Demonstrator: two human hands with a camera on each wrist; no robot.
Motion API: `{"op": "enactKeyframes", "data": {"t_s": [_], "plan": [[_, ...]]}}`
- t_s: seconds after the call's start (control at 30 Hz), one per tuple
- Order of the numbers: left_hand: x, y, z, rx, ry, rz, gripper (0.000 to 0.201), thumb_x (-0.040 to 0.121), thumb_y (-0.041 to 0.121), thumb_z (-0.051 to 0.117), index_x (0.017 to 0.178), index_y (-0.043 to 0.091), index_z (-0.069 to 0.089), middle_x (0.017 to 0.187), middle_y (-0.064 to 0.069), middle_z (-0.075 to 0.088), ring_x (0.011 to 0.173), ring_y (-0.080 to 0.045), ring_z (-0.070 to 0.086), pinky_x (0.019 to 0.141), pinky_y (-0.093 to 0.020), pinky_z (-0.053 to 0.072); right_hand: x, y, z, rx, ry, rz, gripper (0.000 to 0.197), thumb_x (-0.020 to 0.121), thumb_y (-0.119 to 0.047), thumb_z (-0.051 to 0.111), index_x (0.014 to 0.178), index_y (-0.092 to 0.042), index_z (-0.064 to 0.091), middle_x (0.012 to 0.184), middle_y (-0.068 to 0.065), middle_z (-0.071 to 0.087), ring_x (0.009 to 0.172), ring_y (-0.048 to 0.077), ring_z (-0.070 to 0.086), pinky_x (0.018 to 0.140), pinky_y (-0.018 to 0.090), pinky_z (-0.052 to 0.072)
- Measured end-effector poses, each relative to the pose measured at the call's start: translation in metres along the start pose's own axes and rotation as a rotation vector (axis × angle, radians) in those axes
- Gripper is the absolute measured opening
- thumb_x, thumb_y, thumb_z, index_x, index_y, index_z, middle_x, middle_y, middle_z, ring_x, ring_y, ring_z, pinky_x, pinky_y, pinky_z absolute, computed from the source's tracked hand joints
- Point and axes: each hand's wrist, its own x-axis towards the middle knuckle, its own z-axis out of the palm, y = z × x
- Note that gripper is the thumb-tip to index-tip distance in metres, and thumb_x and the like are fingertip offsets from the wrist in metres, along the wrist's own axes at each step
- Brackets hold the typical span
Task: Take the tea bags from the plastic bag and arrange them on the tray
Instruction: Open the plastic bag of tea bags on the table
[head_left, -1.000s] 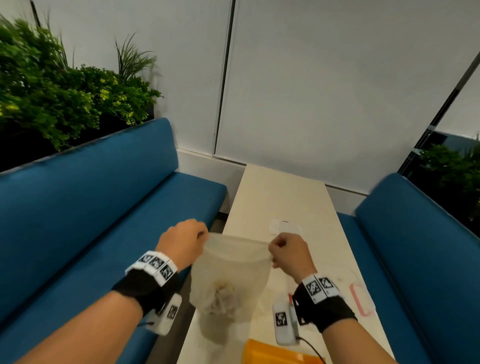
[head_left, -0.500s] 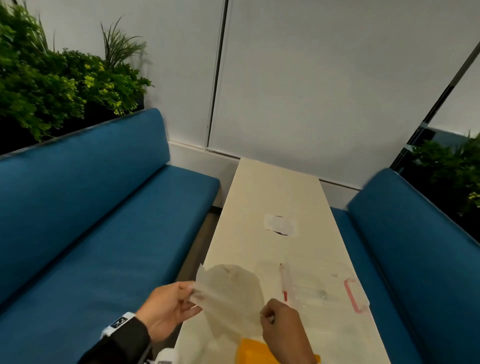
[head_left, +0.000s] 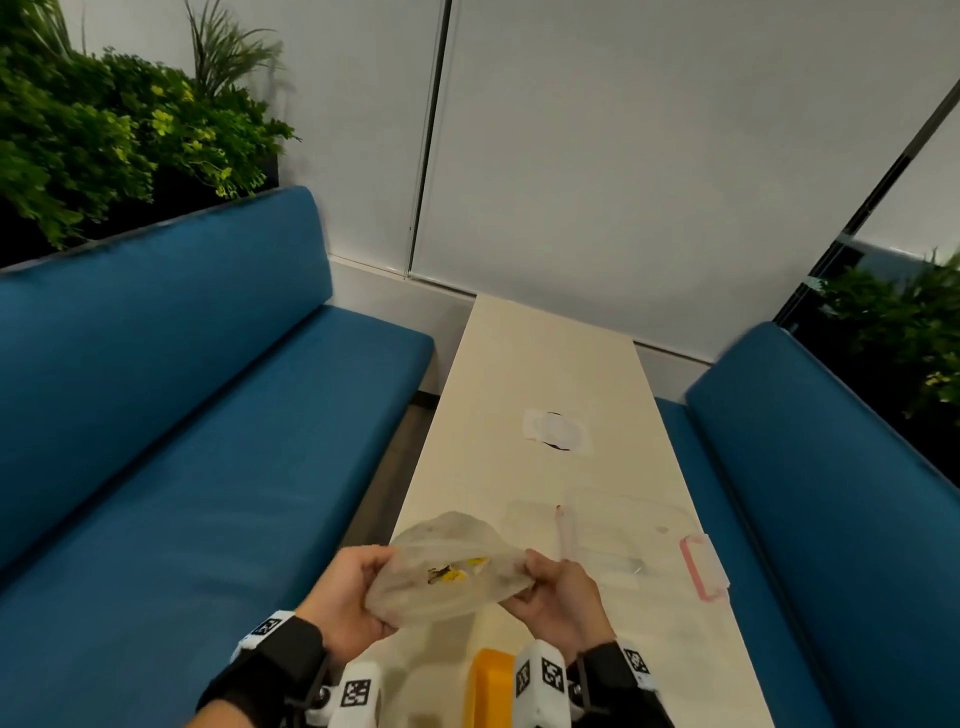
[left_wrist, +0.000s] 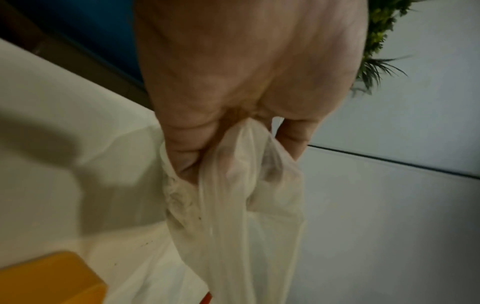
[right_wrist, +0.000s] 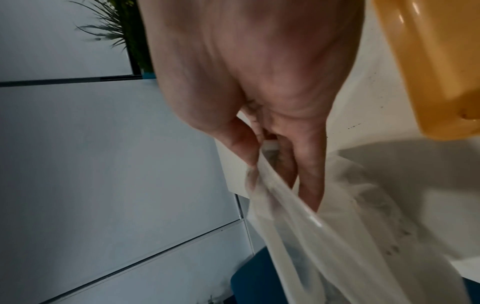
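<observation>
A thin translucent plastic bag (head_left: 449, 566) hangs between both hands above the near end of the table. Yellow tea bag tags (head_left: 457, 569) show through its film. My left hand (head_left: 358, 587) grips the bag's left edge, thumb and fingers curled into the film (left_wrist: 233, 164). My right hand (head_left: 550, 592) pinches the right edge (right_wrist: 270, 181). The orange tray (head_left: 491, 680) lies at the table's near edge, below and between my wrists, mostly cut off; a corner of the tray (left_wrist: 52, 275) shows in the left wrist view and its rim (right_wrist: 428, 61) in the right wrist view.
The narrow pale table (head_left: 545, 374) runs away from me between two blue benches (head_left: 182, 415). A clear lidded box with a pink clasp (head_left: 696, 566) and a thin pen-like stick (head_left: 561, 530) lie to the right of the bag. A white patch (head_left: 556, 431) sits mid-table.
The bag, held up stretched open a second ago, has been lowered and turned flatter. Both hands have regripped its edges, and the yellow tags now show through.
</observation>
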Motion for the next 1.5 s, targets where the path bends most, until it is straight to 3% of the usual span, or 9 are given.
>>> {"op": "enactKeyframes", "data": {"t_s": [0.23, 0.43, 0.73, 0.93, 1.0, 1.1, 1.3, 1.4, 1.5], "plan": [[0.013, 0.0, -0.004, -0.237, -0.013, 0.149, 0.028, 0.1, 0.017, 0.048, 0.104, -0.005, 0.065, 0.098, -0.023, 0.074, 0.081, -0.033, 0.075, 0.072, -0.044, 0.064, -0.006, 0.019, 0.025, -0.196, -0.027, 0.031, 0.016, 0.087, -0.018, 0.057, 0.081, -0.005, 0.065, 0.089, 0.021, 0.072, 0.073, 0.035, 0.068, 0.056, 0.034, 0.055], [0.021, -0.002, -0.004, -0.087, 0.046, 0.141, 0.03, 0.086, 0.015, 0.065, 0.108, -0.004, 0.075, 0.1, -0.02, 0.073, 0.078, -0.03, 0.071, 0.065, -0.035, 0.06, 0.01, 0.035, 0.026, -0.937, 0.005, -0.206, 0.017, 0.072, -0.021, 0.085, 0.08, -0.01, 0.076, 0.079, 0.003, 0.075, 0.074, 0.016, 0.071, 0.062, 0.023, 0.052], [0.021, -0.005, -0.021, 0.131, 0.044, 0.026, 0.048, 0.083, 0.034, 0.074, 0.12, 0.004, 0.07, 0.111, -0.018, 0.073, 0.09, -0.035, 0.072, 0.073, -0.039, 0.058, 0.032, 0.026, 0.03, -0.234, 0.076, 0.063, 0.035, 0.07, 0.008, 0.049, 0.103, 0.009, 0.063, 0.097, 0.028, 0.065, 0.092, 0.041, 0.062, 0.089, 0.062, 0.052], [0.018, -0.004, -0.027, 0.571, 0.077, 0.534, 0.054, 0.057, 0.022, 0.095, 0.104, 0.027, 0.068, 0.111, -0.011, 0.065, 0.09, -0.025, 0.07, 0.071, -0.032, 0.057, 0.043, 0.032, 0.031, -0.229, 0.082, 0.084, 0.035, 0.079, -0.002, 0.047, 0.111, 0.002, 0.06, 0.099, 0.025, 0.067, 0.092, 0.039, 0.062, 0.081, 0.054, 0.054], [0.02, 0.0, -0.023, 0.825, 0.263, 0.641, 0.019, 0.071, 0.025, 0.088, 0.082, 0.024, 0.073, 0.105, -0.003, 0.058, 0.09, -0.017, 0.065, 0.074, -0.023, 0.049, 0.041, 0.036, 0.034, -0.306, 0.054, 0.061, 0.032, 0.08, -0.011, 0.052, 0.109, -0.004, 0.062, 0.098, 0.022, 0.069, 0.088, 0.037, 0.064, 0.075, 0.044, 0.054], [0.021, 0.006, -0.013, 0.881, 0.538, 0.757, 0.024, 0.091, 0.029, 0.069, 0.068, 0.026, 0.066, 0.09, 0.003, 0.061, 0.083, -0.019, 0.061, 0.068, -0.026, 0.041, 0.041, 0.041, 0.036, -0.525, 0.074, -0.053, 0.046, 0.065, -0.013, 0.068, 0.11, -0.006, 0.06, 0.099, 0.019, 0.068, 0.084, 0.036, 0.064, 0.061, 0.036, 0.052], [0.01, 0.017, -0.004, 0.927, 0.618, 0.847, 0.021, 0.093, 0.032, 0.061, 0.114, 0.034, 0.061, 0.112, 0.014, 0.061, 0.108, -0.013, 0.053, 0.092, -0.036, 0.047, 0.03, 0.041, 0.035, -0.994, 0.058, -0.318, 0.049, 0.076, -0.002, 0.064, 0.11, -0.026, 0.038, 0.1, 0.014, 0.06, 0.086, 0.027, 0.068, 0.062, 0.033, 0.059], [-0.018, 0.016, 0.011, 1.078, 0.408, 1.218, 0.009, 0.089, 0.032, 0.06, 0.097, 0.032, 0.064, 0.1, 0.022, 0.06, 0.095, -0.002, 0.057, 0.083, -0.023, 0.047, 0.025, 0.04, 0.034, -1.17, 0.058, -0.437, 0.038, 0.083, -0.01, 0.065, 0.107, -0.022, 0.037, 0.091, 0.006, 0.061, 0.075, 0.016, 0.066, 0.052, 0.019, 0.05], [-0.028, 0.0, 0.021, 1.48, 0.142, 1.01, 0.025, 0.095, 0.042, 0.047, 0.089, 0.03, 0.068, 0.081, 0.021, 0.062, 0.077, 0.001, 0.058, 0.072, -0.021, 0.049, 0.024, 0.039, 0.035, -1.348, 0.103, -0.543, 0.02, 0.087, -0.014, 0.057, 0.098, -0.021, 0.041, 0.086, 0.0, 0.063, 0.072, 0.013, 0.063, 0.052, 0.02, 0.048]]}}
